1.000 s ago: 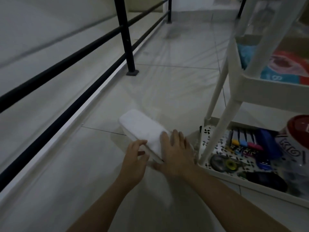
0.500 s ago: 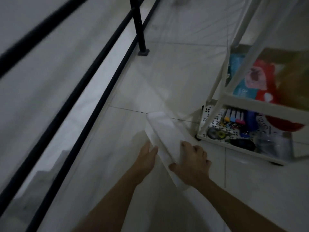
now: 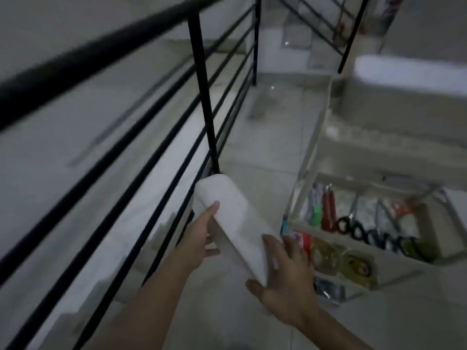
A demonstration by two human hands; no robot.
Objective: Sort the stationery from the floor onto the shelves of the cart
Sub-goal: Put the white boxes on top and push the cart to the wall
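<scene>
To your left runs the black railing point(image 3: 202, 92), with an open drop beyond its bars. The far end of the white stack of paper point(image 3: 235, 221) points almost at the foot of the nearest post. If you swing the stack outward as you turn, that end could knock the post or slip between the bars, and loose sheets would be hard to get back.

Your left hand point(image 3: 199, 238) supports the stack from its left side, with the fingers point(image 3: 213, 209) curled up over the upper edge. The hold looks light, more a steadying touch than a clamp. The stack is off the floor, tilted, with its far end higher.

Your right hand point(image 3: 283, 281) carries the near end, thumb beneath and fingers wrapped over the top. The paper bends over that hand, so it is floppy. Judging by the sag, sheets could slide apart or fan out if either hand loosens.

To the right stands the white cart point(image 3: 326, 137), close beside your right hand. Its middle shelf already holds scissors point(image 3: 353, 223) and other small things, all blurred. Its corner post stands between the stack and the shelves. Bringing the stack in flat could catch that post or push into what already lies there. The picture is smeared, so I cannot tell which shelf has room.
</scene>
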